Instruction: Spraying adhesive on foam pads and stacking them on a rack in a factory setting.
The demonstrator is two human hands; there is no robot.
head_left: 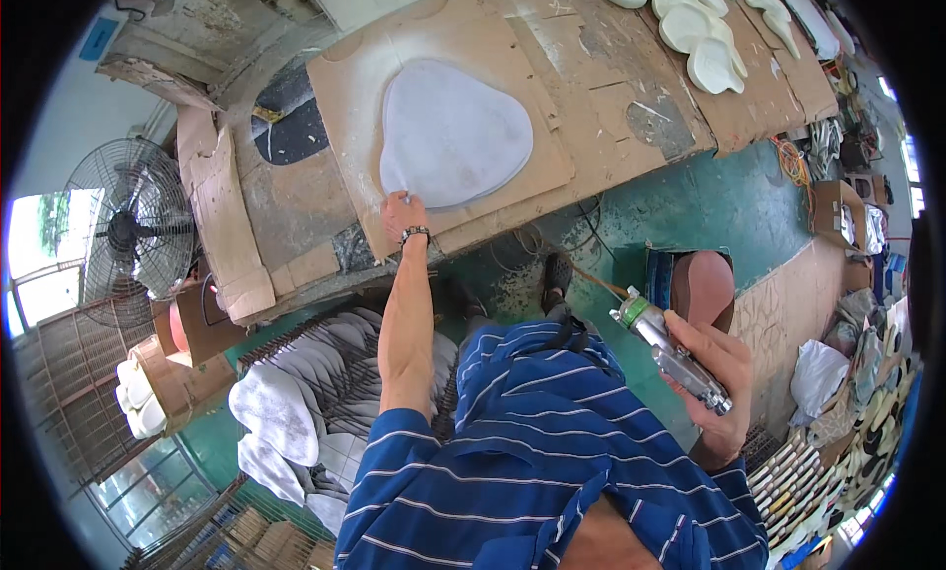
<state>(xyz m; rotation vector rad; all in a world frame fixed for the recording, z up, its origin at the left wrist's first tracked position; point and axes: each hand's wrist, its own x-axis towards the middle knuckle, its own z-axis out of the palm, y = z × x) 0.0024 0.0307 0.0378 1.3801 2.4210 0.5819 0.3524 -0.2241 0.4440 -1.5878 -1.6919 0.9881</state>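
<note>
Right hand (711, 371) clenched round metal spray gun (670, 351), nozzle up-left. Left hand (399, 213) fingertips press lower-left edge of pale rounded panel (453, 134), flat on cardboard sheet (345, 87). Best: lift panel by edge, keep gun aimed away.

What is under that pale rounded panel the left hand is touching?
The pale rounded panel lies flat on a brown cardboard sheet, which rests on a dusty workbench. The left hand touches its lower edge. Whatever lies directly beneath the panel is covered.
</note>
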